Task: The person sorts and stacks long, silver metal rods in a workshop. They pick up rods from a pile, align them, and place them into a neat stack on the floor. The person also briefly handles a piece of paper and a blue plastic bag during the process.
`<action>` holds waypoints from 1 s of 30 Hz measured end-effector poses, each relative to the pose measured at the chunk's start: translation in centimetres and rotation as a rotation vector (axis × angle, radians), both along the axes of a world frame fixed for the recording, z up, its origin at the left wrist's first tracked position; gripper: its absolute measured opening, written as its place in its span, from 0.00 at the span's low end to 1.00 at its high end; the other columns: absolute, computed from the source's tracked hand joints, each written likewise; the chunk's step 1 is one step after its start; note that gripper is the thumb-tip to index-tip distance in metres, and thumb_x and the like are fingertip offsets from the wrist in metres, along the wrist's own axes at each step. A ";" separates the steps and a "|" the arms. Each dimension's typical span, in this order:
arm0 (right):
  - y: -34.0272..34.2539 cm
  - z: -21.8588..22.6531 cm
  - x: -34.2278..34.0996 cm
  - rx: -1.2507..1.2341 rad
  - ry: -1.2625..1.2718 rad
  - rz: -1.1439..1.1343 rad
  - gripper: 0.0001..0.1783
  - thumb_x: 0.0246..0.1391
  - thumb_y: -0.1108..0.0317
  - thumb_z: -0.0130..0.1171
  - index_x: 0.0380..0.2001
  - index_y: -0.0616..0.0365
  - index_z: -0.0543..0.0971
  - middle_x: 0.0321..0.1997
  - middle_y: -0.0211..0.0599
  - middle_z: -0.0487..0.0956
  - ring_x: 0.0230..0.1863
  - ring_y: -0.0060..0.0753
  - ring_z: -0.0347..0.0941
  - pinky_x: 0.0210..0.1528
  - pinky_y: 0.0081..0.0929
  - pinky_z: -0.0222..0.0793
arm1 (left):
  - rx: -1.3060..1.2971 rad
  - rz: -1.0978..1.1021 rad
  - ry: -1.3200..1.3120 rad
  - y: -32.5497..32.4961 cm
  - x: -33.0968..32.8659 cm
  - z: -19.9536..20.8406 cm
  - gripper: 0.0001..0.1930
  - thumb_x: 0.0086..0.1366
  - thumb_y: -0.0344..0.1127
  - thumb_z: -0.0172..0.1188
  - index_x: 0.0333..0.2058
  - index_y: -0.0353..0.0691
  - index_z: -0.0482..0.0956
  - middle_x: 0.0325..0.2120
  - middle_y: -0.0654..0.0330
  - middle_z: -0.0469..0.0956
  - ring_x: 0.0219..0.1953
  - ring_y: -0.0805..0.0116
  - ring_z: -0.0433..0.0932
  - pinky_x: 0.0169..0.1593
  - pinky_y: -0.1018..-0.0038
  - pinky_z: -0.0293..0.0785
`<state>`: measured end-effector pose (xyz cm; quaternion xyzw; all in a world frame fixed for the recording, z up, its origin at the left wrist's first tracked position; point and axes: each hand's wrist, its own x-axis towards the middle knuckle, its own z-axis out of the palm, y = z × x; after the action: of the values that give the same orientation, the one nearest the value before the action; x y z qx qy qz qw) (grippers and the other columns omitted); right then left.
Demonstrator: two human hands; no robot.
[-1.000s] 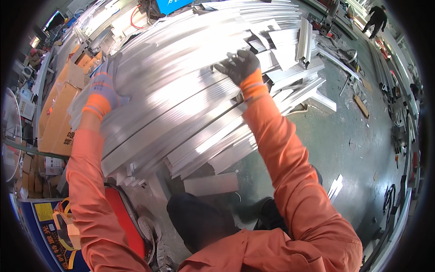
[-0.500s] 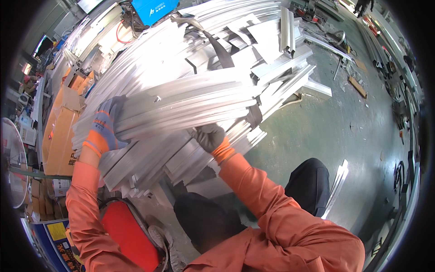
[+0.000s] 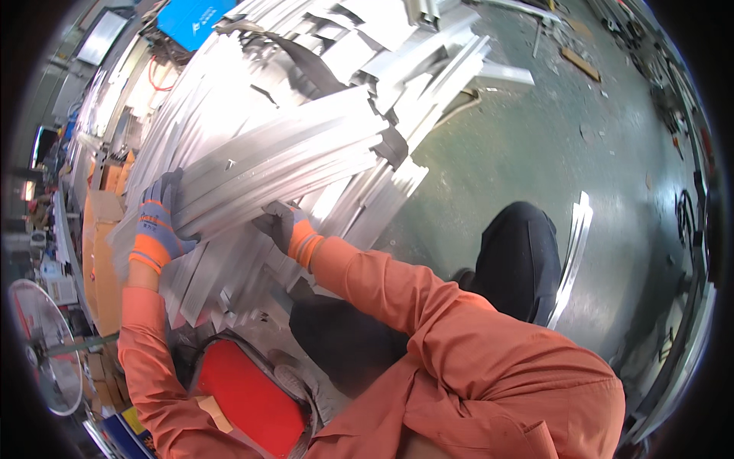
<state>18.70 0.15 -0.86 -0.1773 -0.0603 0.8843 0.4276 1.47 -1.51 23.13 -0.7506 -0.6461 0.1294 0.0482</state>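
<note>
A bundle of long silvery aluminium profiles lies slantwise in front of me, its right end higher in the picture. My left hand, in a grey-and-orange work glove, is closed round the bundle's left part, with fingers over the top and the thumb at the near edge. At the near lower edge, my right hand is curled against the profiles, its fingertips partly hidden under them. More aluminium profiles lie below the bundle. A dark strap runs across the bright pile behind it.
A red padded seat is at lower left, near my knees. Cardboard boxes and a round fan stand on the left. Loose profiles lie on the green floor to the right. A blue box is at the back.
My view has shifted. My right hand has moved left along the near edge, closer to my left hand. The bundle now slants more steeply, with my left hand still on it.
</note>
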 end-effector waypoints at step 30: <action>5.3 -20.0 49.4 -0.334 -0.437 -0.776 0.24 0.69 0.55 0.39 0.59 0.59 0.70 0.53 0.39 0.79 0.52 0.41 0.76 0.53 0.34 0.73 | -0.695 0.237 -0.989 7.2 46.9 -25.8 0.59 0.49 0.65 0.68 0.70 0.43 0.45 0.68 0.47 0.55 0.68 0.49 0.58 0.67 0.61 0.61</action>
<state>68.15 5.49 -20.83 -0.4351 0.0648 0.5987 0.6693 48.37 5.71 -2.62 -0.6166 -0.5912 -0.0264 -0.5193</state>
